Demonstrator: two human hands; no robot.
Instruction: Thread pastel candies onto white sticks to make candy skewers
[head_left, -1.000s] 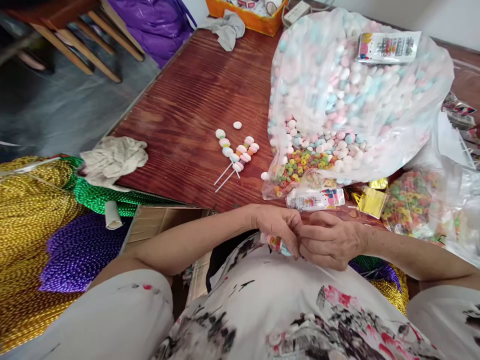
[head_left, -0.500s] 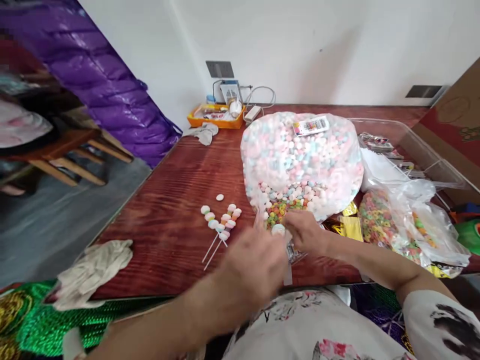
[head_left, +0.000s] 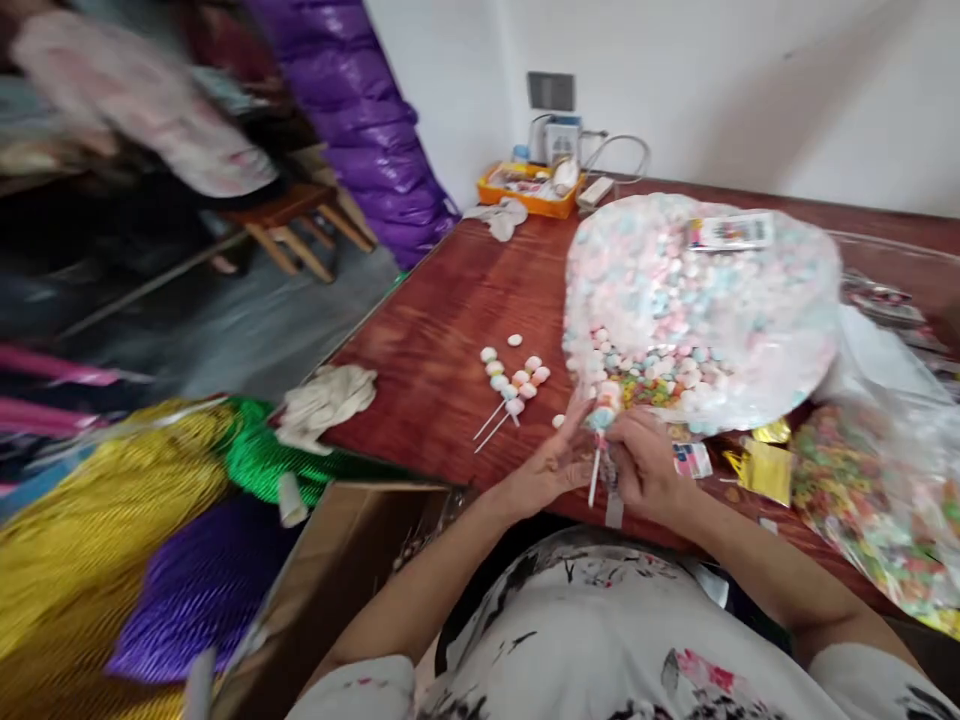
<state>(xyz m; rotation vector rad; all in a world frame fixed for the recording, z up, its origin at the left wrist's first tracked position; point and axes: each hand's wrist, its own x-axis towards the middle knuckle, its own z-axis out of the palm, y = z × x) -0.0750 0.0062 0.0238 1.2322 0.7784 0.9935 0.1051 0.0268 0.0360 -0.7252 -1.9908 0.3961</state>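
Observation:
My right hand (head_left: 643, 468) grips a white stick (head_left: 594, 478) threaded with pastel candy pieces, over the table's near edge. My left hand (head_left: 550, 468) lies just left of it, fingers stretched out and touching the stick's candy end. Right behind both hands sits a large clear bag (head_left: 705, 300) of pink, blue and white candies, with coloured ring candies at its mouth. Two finished candy sticks (head_left: 510, 390) lie on the red-brown wooden table (head_left: 442, 330) to the left of my hands, with a loose white candy (head_left: 514, 340) beside them.
A second bag of coloured rings (head_left: 862, 490) and gold wrappers (head_left: 765, 465) lie at the right. A crumpled white cloth (head_left: 326, 400) rests on the table's left corner. Gold, green and purple bead bundles (head_left: 112, 530) and a cardboard box (head_left: 330, 570) sit below left. An orange tray (head_left: 525, 190) stands by the wall.
The view swung right and blurred. My hands, which were in my lap then reaching at the bag's mouth, now meet at the table edge around a candy stick.

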